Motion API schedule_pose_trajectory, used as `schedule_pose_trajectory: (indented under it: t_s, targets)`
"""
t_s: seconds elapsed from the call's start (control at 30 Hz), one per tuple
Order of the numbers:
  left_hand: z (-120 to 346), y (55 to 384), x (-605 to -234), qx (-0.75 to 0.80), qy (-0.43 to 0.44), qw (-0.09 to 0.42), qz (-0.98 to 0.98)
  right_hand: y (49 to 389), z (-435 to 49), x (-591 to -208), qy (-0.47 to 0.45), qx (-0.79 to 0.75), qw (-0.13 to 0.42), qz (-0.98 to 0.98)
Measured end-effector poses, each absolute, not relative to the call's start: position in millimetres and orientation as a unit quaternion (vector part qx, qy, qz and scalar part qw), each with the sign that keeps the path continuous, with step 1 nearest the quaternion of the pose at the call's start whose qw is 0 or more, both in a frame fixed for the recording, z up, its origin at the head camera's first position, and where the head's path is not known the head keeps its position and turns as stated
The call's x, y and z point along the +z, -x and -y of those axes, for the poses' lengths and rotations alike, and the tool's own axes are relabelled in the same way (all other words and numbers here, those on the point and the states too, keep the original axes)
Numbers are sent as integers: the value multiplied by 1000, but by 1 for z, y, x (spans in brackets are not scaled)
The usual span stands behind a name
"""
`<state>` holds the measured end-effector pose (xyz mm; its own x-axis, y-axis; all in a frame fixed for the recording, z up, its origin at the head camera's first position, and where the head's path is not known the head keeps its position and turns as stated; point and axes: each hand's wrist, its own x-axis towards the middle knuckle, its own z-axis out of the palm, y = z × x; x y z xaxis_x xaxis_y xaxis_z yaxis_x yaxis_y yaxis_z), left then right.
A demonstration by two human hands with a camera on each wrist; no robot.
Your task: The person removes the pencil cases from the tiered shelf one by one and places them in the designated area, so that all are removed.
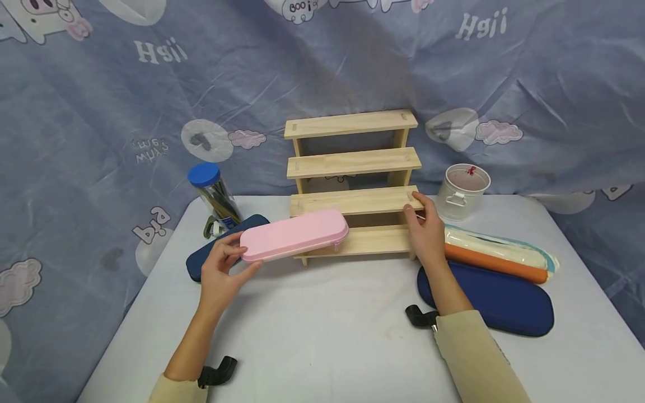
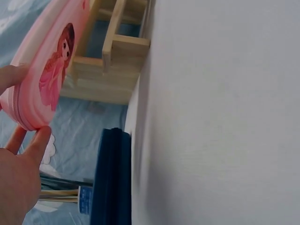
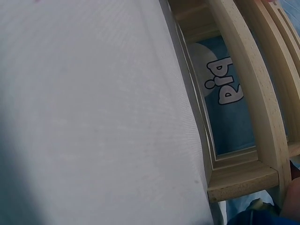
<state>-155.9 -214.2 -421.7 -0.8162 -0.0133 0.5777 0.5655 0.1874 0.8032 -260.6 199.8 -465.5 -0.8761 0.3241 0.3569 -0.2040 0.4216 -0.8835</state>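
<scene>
My left hand [image 1: 224, 274] pinches the left end of a pink zipped pencil case [image 1: 294, 234] between thumb and fingers. The case hangs in the air before a four-step wooden shelf rack [image 1: 353, 200], covering part of its lower steps. In the left wrist view, a printed girl in a pink dress shows on the case [image 2: 54, 70], with fingers [image 2: 35, 145] at its end. My right hand [image 1: 425, 232] grips the right end of the rack's second step from the bottom, with thumb at the front edge. Only a sliver of that hand shows in the right wrist view.
Left of the rack, a dark blue case [image 1: 199, 260] lies before a blue-lidded clear jar [image 1: 219, 196] of thin sticks. At right are a white pot [image 1: 462, 193], an orange-and-cream pouch [image 1: 499, 254] and a navy case [image 1: 504, 299] beneath my right forearm. Patterned cloth hangs behind.
</scene>
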Motion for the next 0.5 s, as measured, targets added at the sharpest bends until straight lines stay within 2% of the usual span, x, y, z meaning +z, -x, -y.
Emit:
schedule_pose_trajectory:
  t_s: [0.23,0.5]
  targets:
    - [223,145,-429,-608,191,249,730,261,-200,-467,39,540,242,805]
    - [236,129,-435,-614,137,243,739,259,-200,-465,37,542,244,804]
